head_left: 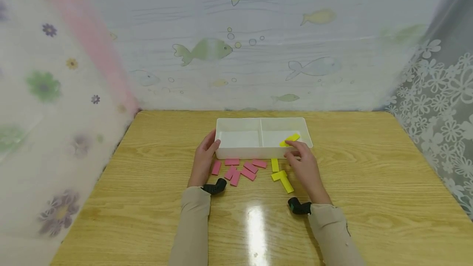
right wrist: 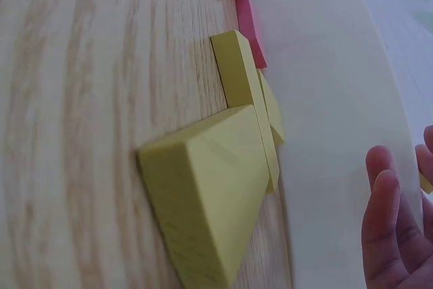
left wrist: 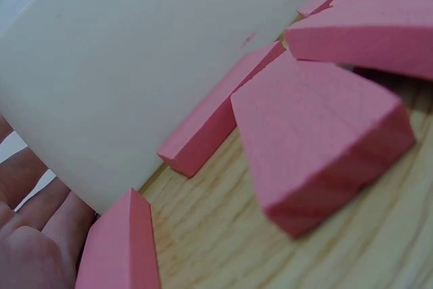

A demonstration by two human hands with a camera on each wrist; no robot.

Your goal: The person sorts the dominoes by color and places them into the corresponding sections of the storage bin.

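From the head view, a white two-compartment tray (head_left: pixel 236 123) is seen on the wooden table (head_left: pixel 369 184). The left hand (head_left: pixel 204 159) is laid against the tray's left end wall, fingers fairly straight, nothing gripped. The right hand (head_left: pixel 304 166) is held at the tray's near right rim, fingertips touching or just beside a yellow block (head_left: pixel 290 139) lying in the right compartment — whether it is pinched cannot be told. Pink blocks (head_left: pixel 240 169) are scattered in front of the tray, with more yellow blocks (head_left: pixel 281 175) beside them to the right.

In the left wrist view, the tray wall (left wrist: pixel 135 65) is shown close, pink blocks (left wrist: pixel 318 147) lying against and near its base, and the palm at the lower left corner.

In the right wrist view, yellow blocks (right wrist: pixel 216 194) are seen just beside the tray, the fingers (right wrist: pixel 389 228) relaxed and apart.

The blocks are judged light, stiff, painted wood — best pinched across the long narrow sides.
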